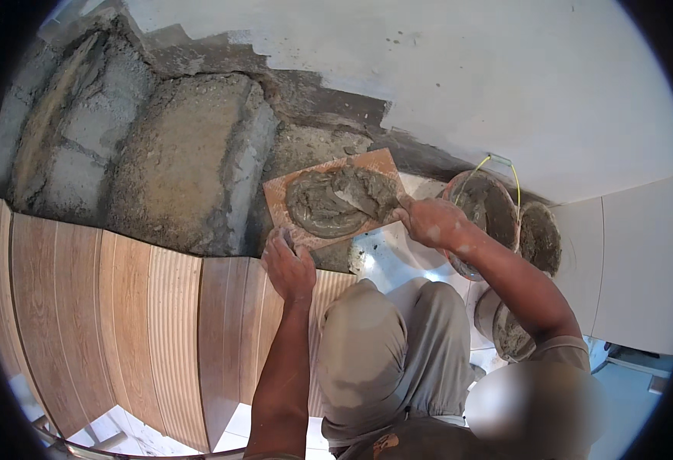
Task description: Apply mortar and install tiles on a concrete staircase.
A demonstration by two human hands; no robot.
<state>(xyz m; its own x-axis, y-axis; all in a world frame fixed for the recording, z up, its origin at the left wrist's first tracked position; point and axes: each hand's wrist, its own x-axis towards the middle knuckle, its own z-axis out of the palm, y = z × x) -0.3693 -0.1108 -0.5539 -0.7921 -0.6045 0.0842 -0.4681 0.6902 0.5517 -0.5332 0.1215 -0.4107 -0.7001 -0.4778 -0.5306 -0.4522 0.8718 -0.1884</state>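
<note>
A terracotta-coloured tile lies tilted over the rough step in front of me. Thick wet grey mortar is heaped and smeared across its upper face. My left hand is closed on the tile's near left corner. My right hand grips a trowel at the tile's right end. The trowel's blade rests in the mortar and is partly coated by it; its handle is mostly hidden in my fingers.
Rough concrete steps run to the left beside a jagged-edged wall. Wood-look treads line the near left. Right of me stand a bucket with a yellow handle, a mortar-crusted bucket and a tipped container.
</note>
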